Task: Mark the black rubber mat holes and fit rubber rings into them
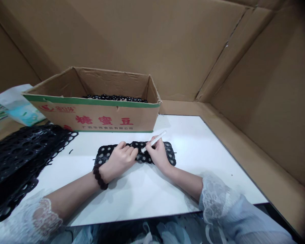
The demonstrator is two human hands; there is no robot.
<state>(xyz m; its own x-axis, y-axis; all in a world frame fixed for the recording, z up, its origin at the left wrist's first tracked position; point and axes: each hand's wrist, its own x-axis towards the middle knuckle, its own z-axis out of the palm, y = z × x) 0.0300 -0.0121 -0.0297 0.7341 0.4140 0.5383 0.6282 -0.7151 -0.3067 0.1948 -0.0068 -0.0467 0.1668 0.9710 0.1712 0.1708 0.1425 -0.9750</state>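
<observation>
A black rubbery strip with rows of round holes (pixel 170 152) lies flat on the white board, long side across my view. Closed fingers of my left hand (pixel 122 156) press on its left-middle part and hide some of the holes. In my right hand (pixel 159 154) is a slim white pen-like stick (pixel 159 136), held in a writing grip. It slants down to the left, and its lower end meets the strip near my left fingertips. Whether that end sits in a hole I cannot tell.
Behind the strip stands an open cardboard box (pixel 104 117) with similar black perforated pieces (pixel 117 98) inside. More black perforated sheets (pixel 17 159) are piled at the left. A white and blue-green plastic packet (pixel 21 105) lies beyond them. Cardboard walls (pixel 183 51) enclose the white board (pixel 193 135).
</observation>
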